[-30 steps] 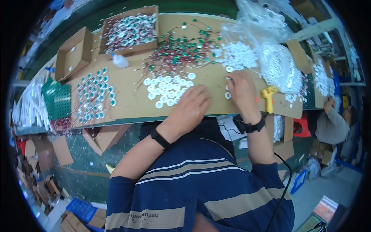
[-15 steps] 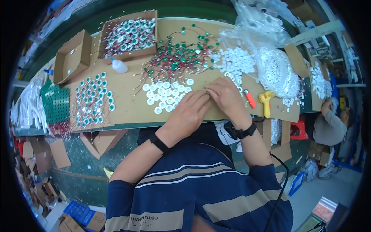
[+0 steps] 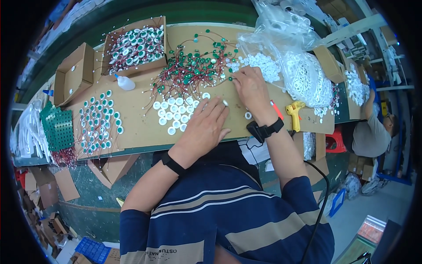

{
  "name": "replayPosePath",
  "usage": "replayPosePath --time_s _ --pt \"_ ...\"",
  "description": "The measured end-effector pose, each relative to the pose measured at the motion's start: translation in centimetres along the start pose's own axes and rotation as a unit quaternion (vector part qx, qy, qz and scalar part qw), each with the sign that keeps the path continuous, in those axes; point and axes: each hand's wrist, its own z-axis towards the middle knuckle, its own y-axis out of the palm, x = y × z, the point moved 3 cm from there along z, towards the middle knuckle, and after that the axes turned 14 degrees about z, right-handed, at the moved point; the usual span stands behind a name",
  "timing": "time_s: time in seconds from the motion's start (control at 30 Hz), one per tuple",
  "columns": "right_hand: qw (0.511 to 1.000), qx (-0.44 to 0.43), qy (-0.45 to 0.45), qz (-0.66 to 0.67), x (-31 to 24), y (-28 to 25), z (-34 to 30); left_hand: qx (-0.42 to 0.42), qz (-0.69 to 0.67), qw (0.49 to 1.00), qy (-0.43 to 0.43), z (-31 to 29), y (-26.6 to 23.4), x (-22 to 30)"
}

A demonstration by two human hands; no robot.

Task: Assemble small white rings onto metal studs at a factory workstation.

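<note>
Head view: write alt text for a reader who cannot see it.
A person's left hand rests flat beside rows of white discs on a cardboard-covered bench, while the right hand reaches a white disc pile. Green wired parts lie behind.

Yellow glue gun (image 3: 295,112) right; white squeeze bottle (image 3: 125,82) left

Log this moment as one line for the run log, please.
left hand: flat on brown cardboard sheet, beside round white discs | right hand: at heap of small white rings
</note>
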Motion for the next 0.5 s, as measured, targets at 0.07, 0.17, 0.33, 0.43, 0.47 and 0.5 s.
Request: replayPosePath --time_s 0.07,0.17,0.33,0.43,0.47,0.5 --pt "1.000 -0.018 0.007 -0.019 0.2 0.0 0.0 0.002 0.009 1.000 -0.003 -0.3 -0.1 -0.5" --pt "1.000 -0.029 -0.001 -0.013 -0.1 -0.4 -0.3 0.014 0.007 1.000 -0.003 -0.4 -0.4 -1.4" --pt "0.999 -0.039 -0.010 0.001 -0.4 -0.6 -1.5 0.069 0.015 0.997 0.006 0.8 -1.0 -1.7" --pt "0.999 -0.047 -0.006 0.009 -0.8 -0.8 -1.6 0.065 0.021 0.997 0.020 2.3 -0.9 -1.6" --pt "0.999 -0.050 -0.004 0.012 -0.9 -0.9 -1.6 0.064 0.025 0.997 0.028 2.8 -1.0 -1.5" --pt "0.999 -0.049 -0.005 0.013 -1.1 -1.1 -1.7 0.064 0.025 0.997 0.028 3.1 -1.1 -1.5"
